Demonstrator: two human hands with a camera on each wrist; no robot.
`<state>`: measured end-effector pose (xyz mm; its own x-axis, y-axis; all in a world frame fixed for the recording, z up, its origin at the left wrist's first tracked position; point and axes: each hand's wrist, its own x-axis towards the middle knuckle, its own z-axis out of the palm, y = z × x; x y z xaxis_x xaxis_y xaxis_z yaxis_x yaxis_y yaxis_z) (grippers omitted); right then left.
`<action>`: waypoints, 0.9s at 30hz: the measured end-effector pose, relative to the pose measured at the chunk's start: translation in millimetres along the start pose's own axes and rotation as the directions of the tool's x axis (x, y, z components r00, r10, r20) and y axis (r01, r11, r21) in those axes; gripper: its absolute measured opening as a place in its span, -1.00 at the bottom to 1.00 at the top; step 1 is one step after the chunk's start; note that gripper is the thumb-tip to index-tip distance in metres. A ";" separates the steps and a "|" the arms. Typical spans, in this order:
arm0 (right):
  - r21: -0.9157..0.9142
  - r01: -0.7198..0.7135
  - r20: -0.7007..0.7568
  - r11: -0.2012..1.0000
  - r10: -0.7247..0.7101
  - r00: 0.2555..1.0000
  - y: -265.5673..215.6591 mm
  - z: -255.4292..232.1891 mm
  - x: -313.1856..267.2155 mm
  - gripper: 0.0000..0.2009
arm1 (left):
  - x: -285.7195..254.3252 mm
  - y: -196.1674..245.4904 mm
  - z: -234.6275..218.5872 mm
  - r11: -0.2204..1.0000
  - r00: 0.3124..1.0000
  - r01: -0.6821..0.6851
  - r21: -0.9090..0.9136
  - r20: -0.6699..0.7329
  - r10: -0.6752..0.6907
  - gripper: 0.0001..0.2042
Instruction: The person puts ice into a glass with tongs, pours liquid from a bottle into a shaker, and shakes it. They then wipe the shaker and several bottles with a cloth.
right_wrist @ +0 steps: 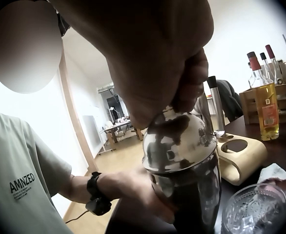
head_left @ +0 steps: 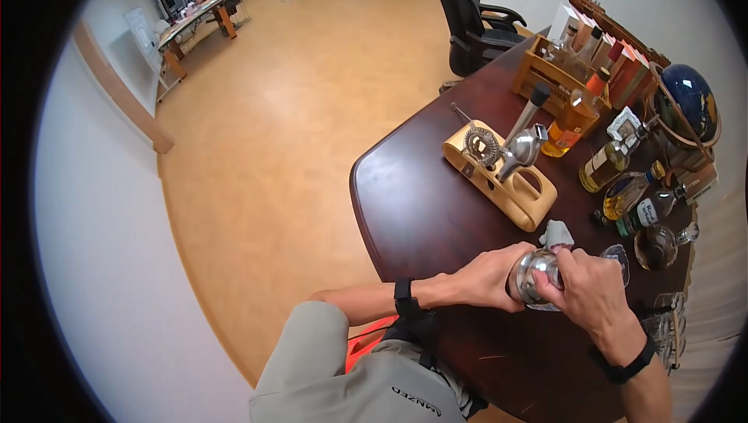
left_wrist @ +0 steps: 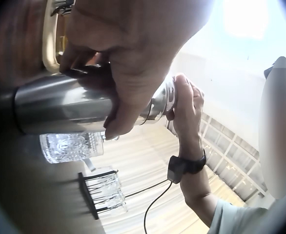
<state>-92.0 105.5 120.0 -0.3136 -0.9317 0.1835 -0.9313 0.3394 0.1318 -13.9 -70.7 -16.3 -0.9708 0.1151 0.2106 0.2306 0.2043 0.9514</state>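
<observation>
A shiny metal cocktail shaker (right_wrist: 182, 146) stands upright at the near part of the dark table. My left hand (head_left: 495, 276) wraps round its body, with the thumb along the near side in the left wrist view. From above, my right hand (head_left: 596, 290) grips the top of the domed lid, its curled fingers hiding the cap. Right beside the shaker is a cut-glass tumbler (right_wrist: 255, 212) that holds clear ice. A crumpled white cloth (head_left: 556, 234) lies just beyond the hands.
A wooden bar-tool stand (head_left: 499, 178) holds a strainer (head_left: 481, 146), a citrus squeezer (head_left: 523, 149) and a muddler (head_left: 530, 107). Several bottles (head_left: 605, 166) line the right side, near a globe (head_left: 687, 100) and a wooden crate (head_left: 555, 76). A glass rack (head_left: 668, 329) stands at the right edge.
</observation>
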 end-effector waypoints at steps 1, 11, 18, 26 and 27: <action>-0.004 0.026 0.002 1.000 -0.026 1.000 1.6 -0.9 0.1 -0.59 | 0.0 0.9 -0.4 1.000 1.000 0.001 -0.011 0.009 -0.001 -0.21; -0.024 0.205 0.014 0.979 -0.204 0.979 11.8 -9.8 -5.1 -0.62 | 0.9 -3.0 -1.7 1.000 1.000 -0.012 -0.006 0.023 0.013 -0.18; 0.128 0.115 0.030 0.985 -0.120 0.992 11.2 -45.0 -2.4 -0.67 | 6.7 -10.0 -0.7 0.995 0.998 0.014 -0.099 0.063 -0.008 -0.16; 0.358 -0.207 -0.144 0.911 0.273 0.951 41.3 -64.5 -85.9 -0.58 | 1.3 -7.7 1.1 0.997 0.996 0.057 0.047 0.064 -0.060 -0.11; 0.383 -0.290 -0.107 0.877 0.355 0.929 43.7 -63.4 -105.0 -0.58 | -0.6 -9.5 2.3 0.997 0.998 0.030 0.074 0.050 -0.034 -0.11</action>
<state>-88.0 226.4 168.3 -0.6017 -0.7310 0.3218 -0.7964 0.5185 -0.3112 -15.3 -70.4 -26.0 -0.9734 0.1569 0.1669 0.2058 0.2786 0.9381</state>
